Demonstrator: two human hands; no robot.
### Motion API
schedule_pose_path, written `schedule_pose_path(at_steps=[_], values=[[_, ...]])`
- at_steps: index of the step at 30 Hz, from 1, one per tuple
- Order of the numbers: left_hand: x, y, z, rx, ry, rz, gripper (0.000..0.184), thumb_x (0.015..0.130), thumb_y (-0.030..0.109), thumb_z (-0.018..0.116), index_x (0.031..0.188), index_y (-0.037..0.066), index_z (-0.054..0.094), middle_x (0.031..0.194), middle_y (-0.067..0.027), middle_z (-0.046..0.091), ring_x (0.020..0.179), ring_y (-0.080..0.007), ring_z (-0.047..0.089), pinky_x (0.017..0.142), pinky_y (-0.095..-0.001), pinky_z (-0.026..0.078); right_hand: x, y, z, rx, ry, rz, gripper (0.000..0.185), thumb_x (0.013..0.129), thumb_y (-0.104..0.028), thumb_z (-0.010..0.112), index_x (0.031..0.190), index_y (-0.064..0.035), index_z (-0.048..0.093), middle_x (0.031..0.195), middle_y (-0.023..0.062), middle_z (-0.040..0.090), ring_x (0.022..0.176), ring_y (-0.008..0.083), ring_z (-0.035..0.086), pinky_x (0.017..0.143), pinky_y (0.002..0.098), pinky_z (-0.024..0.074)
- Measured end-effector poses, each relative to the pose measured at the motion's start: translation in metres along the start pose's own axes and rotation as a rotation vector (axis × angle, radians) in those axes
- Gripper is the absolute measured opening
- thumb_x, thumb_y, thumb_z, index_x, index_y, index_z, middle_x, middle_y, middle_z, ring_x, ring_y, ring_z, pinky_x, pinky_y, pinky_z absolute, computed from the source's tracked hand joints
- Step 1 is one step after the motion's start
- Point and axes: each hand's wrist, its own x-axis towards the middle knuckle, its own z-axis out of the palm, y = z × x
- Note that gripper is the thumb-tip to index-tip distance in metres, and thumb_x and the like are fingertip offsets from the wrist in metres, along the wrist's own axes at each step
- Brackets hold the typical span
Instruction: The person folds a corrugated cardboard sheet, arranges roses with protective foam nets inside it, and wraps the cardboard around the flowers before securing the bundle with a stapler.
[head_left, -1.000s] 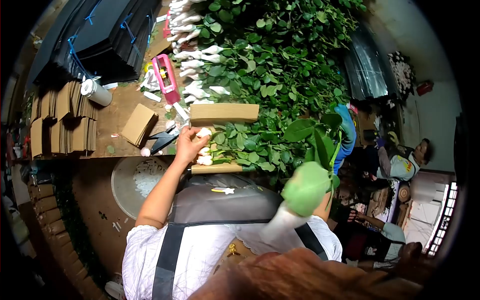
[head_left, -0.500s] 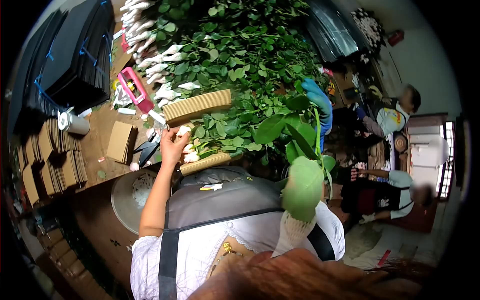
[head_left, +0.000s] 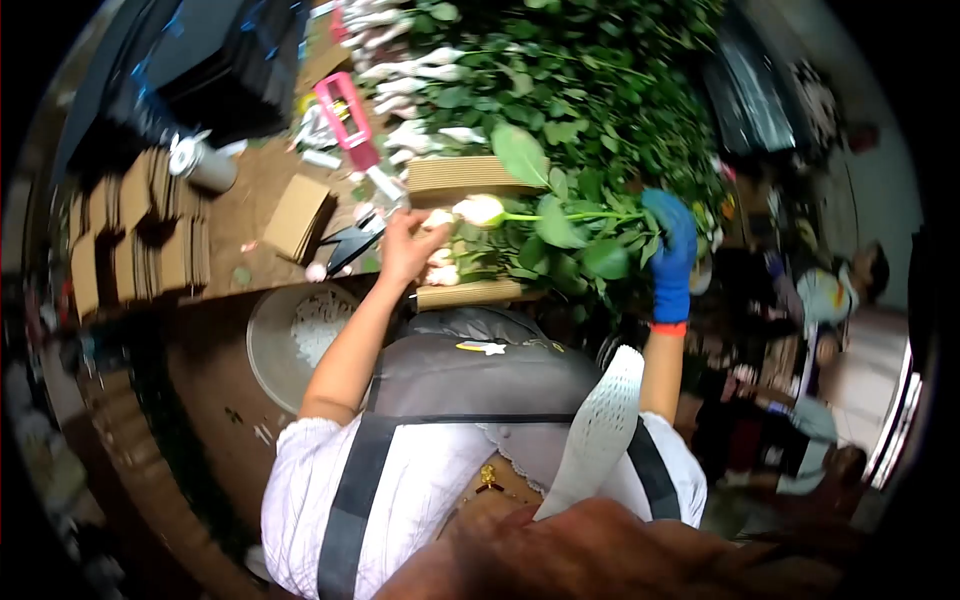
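Note:
A single pale rose (head_left: 480, 210) lies sideways above the corrugated cardboard, its leafy stem running right. My right hand (head_left: 672, 245), in a blue glove, is closed around that stem at its lower end. My bare left hand (head_left: 405, 250) is at the other end, fingers and thumb closed at a pale rose head (head_left: 437, 219) in the bunch. More rose heads (head_left: 441, 272) are stacked just below it. The bunch lies between an upper corrugated cardboard flap (head_left: 470, 174) and a lower cardboard edge (head_left: 468, 294).
Black scissors (head_left: 352, 243) and a stack of cardboard pieces (head_left: 298, 218) lie left of my left hand. Behind are a pink holder (head_left: 344, 110), a white canister (head_left: 203, 163) and many netted roses (head_left: 410, 70). A bin (head_left: 262, 345) stands below the table edge. Two people are at right.
My right hand has lowered the rose from upright near the camera to lying across the bunch, its head beside my left hand. The view has shifted; the left hand stays at the rose heads.

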Motion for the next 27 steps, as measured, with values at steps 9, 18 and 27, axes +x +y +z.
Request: schedule_pose_path(at_steps=[9,18,27], values=[[0.002,-0.007,0.002,-0.109,0.001,-0.008,0.029,0.076,0.025,0.085,0.094,0.004,0.073,0.098,-0.0101,0.06,0.094,-0.0247,0.061,0.085,-0.0344,0.049,-0.003,0.007,0.081,-0.303,-0.524,0.162,0.045,0.075,0.0,0.065,0.116,-0.0168,0.068,0.121,0.0127,0.065,0.107,0.0346,0.062,0.091,0.0443,0.0519],[-0.002,0.001,0.001,-0.137,0.013,0.036,0.027,0.079,0.023,0.084,0.094,0.004,0.071,0.102,-0.0075,0.058,0.099,-0.0202,0.059,0.09,-0.0316,0.046,0.067,-0.107,0.048,0.176,-0.469,0.3,0.04,0.085,-0.008,0.067,0.124,-0.0096,0.064,0.124,0.0132,0.066,0.109,0.0301,0.066,0.095,0.0381,0.0525],[-0.002,-0.009,0.005,-0.089,0.035,0.014,0.031,0.079,0.023,0.084,0.101,0.005,0.073,0.103,-0.0074,0.058,0.098,-0.0198,0.059,0.088,-0.0317,0.047,0.036,-0.125,0.161,0.344,-0.517,0.225,0.041,0.092,-0.015,0.055,0.133,-0.0151,0.057,0.121,0.0156,0.064,0.108,0.0367,0.063,0.092,0.0438,0.052]])
